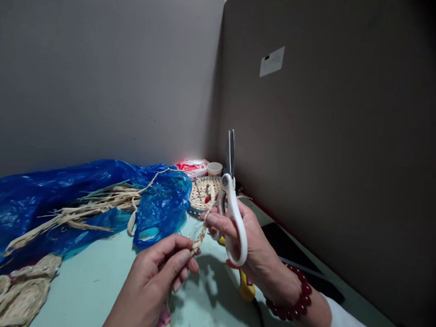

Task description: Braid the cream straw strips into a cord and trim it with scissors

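Between finger and thumb, my left hand (pixel 172 264) pinches a pale braided straw cord (pixel 200 236), whose free end curls upward. A pair of white-handled scissors (pixel 233 201) rests in my right hand (pixel 248 234), the blades pointing up and nearly closed, one handle loop round a finger. The fingertips of that same hand also touch the upper part of the braid. Below my left hand hangs more of the fibre with something pink (pixel 163 320), mostly hidden by the hand.
On the left, dry straw strands (pixel 107 202) lie on a crumpled blue plastic bag (pixel 162 209). Coiled braid (pixel 21 297) sits at the lower left. Behind are a woven basket (pixel 197 195), a paper cup (pixel 214 169) and a red-white packet (pixel 192 167). A yellow corded tool (pixel 247 290) lies under my right hand.
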`<state>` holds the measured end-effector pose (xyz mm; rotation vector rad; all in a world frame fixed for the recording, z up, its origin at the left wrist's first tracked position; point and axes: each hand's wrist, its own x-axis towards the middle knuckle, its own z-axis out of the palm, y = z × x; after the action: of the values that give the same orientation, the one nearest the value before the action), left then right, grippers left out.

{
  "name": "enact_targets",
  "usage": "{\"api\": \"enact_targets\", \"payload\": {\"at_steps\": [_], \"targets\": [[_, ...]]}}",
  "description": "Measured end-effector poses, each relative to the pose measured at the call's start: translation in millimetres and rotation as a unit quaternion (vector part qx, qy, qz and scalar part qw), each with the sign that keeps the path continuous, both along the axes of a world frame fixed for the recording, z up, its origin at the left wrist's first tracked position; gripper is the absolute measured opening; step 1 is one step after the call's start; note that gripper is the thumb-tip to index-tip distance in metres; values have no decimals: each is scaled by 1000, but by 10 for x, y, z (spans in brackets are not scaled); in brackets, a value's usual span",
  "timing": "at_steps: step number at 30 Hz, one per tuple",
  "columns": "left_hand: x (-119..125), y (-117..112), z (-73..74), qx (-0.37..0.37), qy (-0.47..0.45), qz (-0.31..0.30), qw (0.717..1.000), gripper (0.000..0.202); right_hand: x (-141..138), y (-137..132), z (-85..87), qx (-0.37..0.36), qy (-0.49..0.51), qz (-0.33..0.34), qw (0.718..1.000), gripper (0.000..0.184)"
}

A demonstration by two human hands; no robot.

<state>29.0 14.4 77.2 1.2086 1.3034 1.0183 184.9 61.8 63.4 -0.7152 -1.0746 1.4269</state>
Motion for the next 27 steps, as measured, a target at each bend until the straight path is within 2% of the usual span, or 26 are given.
{"api": "enact_targets", "payload": {"at_steps": [4,9,14,20,24,27], "targets": [[24,-10,-8,-35,-9,-15,999,18,19,13,13,-5,-3,0,1000,31],[47,-25,32,-29,-5,-28,999,20,76,74,-19,2,12,-13,1000,28],[38,-51,47,-88,-14,-49,995,25,122,108,-14,-5,10,-37,999,30],[34,-57,66,-73,-23,-61,995,18,113,103,-1,-13,22,-29,999,30],[45,-62,59,-60,-29,-47,997,22,112,108,-14,-11,24,-27,999,28],[42,-64,39,-84,-27,-48,995,28,112,115,-35,-14,18,-24,999,28]]}}
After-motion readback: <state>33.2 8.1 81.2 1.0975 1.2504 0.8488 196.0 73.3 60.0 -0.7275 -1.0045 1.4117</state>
